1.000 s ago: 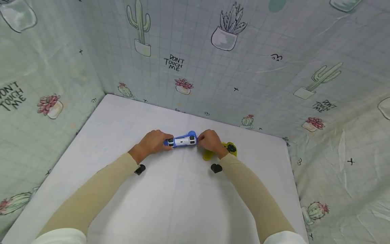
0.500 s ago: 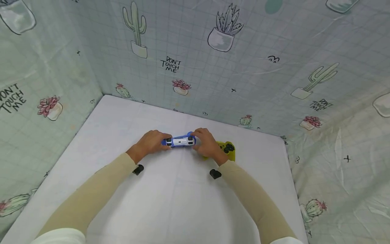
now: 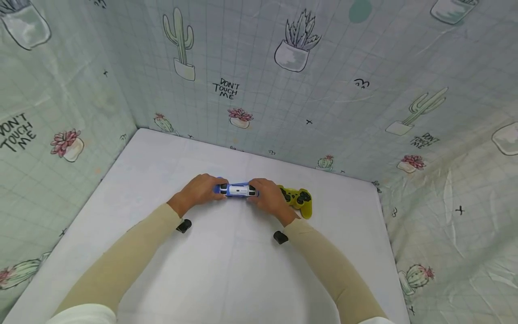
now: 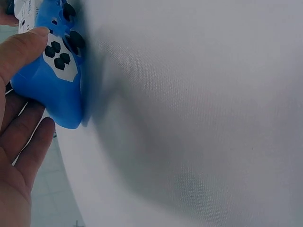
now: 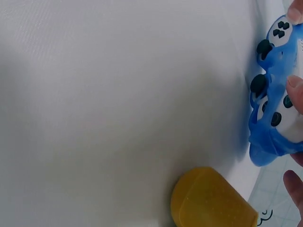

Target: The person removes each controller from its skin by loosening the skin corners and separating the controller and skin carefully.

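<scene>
A white game controller (image 3: pixel 238 191) with a blue silicone cover (image 4: pixel 61 101) is held near the back of the table, its narrow edge facing up. My left hand (image 3: pixel 198 189) grips its left end, the thumb on the face by the buttons and the fingers behind. On the right end, my right hand (image 3: pixel 267 195) pinches with thumb and fingers. The blue cover (image 5: pixel 279 71) wraps the grips and thumbsticks in the right wrist view, while white shows along the edge. Just right of my right hand lies a yellow game controller (image 3: pixel 301 200), partly hidden by that hand.
A white cloth-covered table (image 3: pixel 226 270) spreads beneath both hands. Behind and on both sides hangs a curtain (image 3: pixel 259 81) printed with cacti. Small black pieces sit by the left wrist (image 3: pixel 184 226) and the right wrist (image 3: pixel 280 237).
My right hand has shifted from the controller's right tip to a fuller grip over that end. A blue lobe sticking up there is now hidden. More of the yellow controller shows.
</scene>
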Available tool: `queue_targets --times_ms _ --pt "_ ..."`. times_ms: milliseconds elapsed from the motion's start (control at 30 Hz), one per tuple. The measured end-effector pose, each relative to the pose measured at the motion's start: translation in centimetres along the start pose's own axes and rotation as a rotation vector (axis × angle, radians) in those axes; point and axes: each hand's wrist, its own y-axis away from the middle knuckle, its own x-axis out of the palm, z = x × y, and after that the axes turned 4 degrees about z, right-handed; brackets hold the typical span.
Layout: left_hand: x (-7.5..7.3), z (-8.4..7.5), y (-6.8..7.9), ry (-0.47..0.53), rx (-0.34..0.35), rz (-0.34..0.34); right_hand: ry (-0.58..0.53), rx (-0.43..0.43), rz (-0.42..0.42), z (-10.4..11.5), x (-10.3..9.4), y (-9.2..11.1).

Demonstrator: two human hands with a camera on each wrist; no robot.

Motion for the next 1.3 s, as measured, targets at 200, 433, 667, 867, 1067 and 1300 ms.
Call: queue_targets --times_ms 200,433,667,867,1067,1300 --pt "0.3 0.2 0.2 0.043 0.008 -0.009 -0.047 0.035 0.026 0.7 0.3 0.1" --pt "0.5 0.1 0.3 0.040 -0.010 -0.023 -0.059 0.025 -0.029 0.8 0.9 0.6" --pt "0.9 -0.4 0.3 0.077 -0.027 -0.029 -0.079 0.042 -0.039 0.7 1.0 0.9" --pt "1.0 -1.0 0.2 0.130 -0.032 -0.067 -0.097 0.043 -0.025 0.7 0.8 0.8" --pt "0.6 -1.2 -0.2 0.169 0.028 -0.059 -0.107 0.054 0.004 0.6 0.5 0.7" --pt "-0.3 -0.7 -1.1 0.176 0.085 0.036 -0.112 0.066 0.033 0.6 0.5 0.8"
